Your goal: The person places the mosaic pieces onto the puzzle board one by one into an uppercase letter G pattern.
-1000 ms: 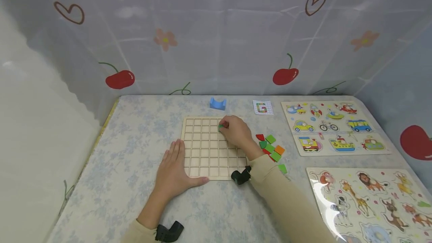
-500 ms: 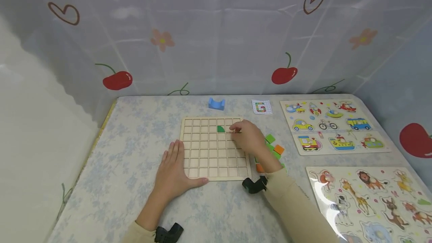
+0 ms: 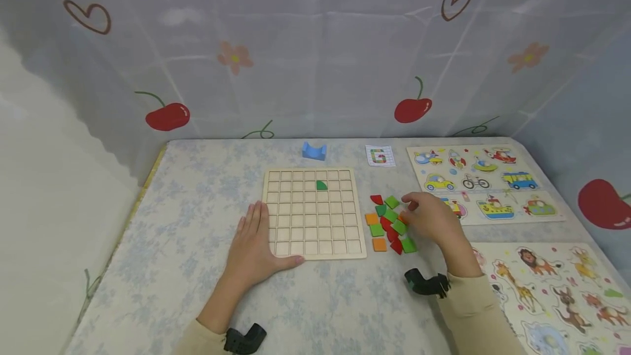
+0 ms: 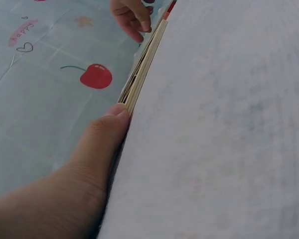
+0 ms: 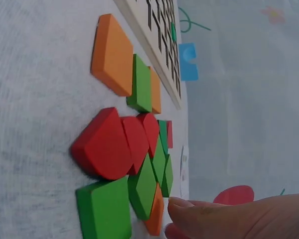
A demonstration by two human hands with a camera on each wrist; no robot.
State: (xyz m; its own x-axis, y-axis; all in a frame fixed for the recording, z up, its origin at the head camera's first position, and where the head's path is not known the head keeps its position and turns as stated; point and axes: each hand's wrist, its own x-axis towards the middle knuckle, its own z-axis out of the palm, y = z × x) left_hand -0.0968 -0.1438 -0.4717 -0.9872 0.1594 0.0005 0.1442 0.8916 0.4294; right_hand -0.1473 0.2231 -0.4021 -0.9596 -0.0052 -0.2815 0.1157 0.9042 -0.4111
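Note:
A wooden grid board (image 3: 296,218) lies flat, with one dark green quarter-circle piece (image 3: 321,185) in a cell of its upper part. My left hand (image 3: 253,240) rests along the board's left side and lower left corner, fingers straight and thumb spread along the front edge. To the right of the board is a loose group of tiles: green squares (image 3: 376,230), orange squares (image 3: 379,244) and red quarter-circles (image 3: 377,199). My right hand (image 3: 434,218) is at the right of this group, fingers bent loosely, fingertips beside an orange tile (image 5: 155,211), holding nothing visible.
Behind the board stand a blue notched block (image 3: 314,151) and a small card (image 3: 380,156) with a coloured grid pattern. On the right lie a vehicle puzzle board (image 3: 485,179) and an animal puzzle board (image 3: 557,289). A printed curtain (image 3: 305,70) hangs behind the table.
My right hand has let go of the dark green quarter-circle on the board and moved right to the loose tiles. My left hand stays at the board's edge.

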